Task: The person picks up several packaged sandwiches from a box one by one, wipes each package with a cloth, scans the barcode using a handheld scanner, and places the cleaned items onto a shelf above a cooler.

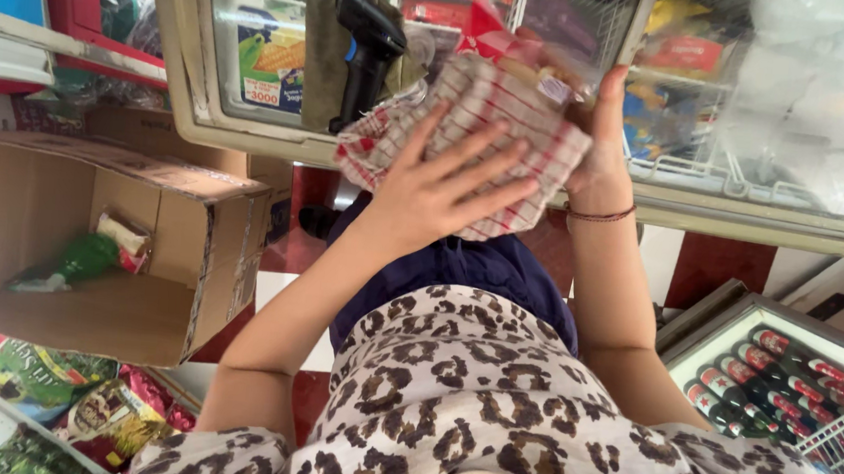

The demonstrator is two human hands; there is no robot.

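Both hands on the red-and-white checked cotton cloth (pixel 495 132): left hand (pixel 443 184) lies flat on it with fingers spread, pressing rather than pinching; right hand (pixel 602 146) is closed round the cloth's right edge, thumb up, fingers hidden behind the fabric. Cloth sits bunched over the glass lid of the cream-framed chest freezer (pixel 747 182), near the lid's front frame. Black handheld barcode scanner (pixel 367 47) stands on the same lid just left of the cloth, beside a drab folded cloth (pixel 324 54). Risk, as judged: a wide sweep left could snag the scanner and knock it off the lid; a loose corner of the cloth could drag it too. Open brown cardboard box (pixel 90 241) is well apart at left, with a green plastic bottle (pixel 74 262) lying inside. Small glass-top cooler of dark red-labelled bottles (pixel 781 391) is at lower right. Colourful snack packets (pixel 78 396) are at lower left.
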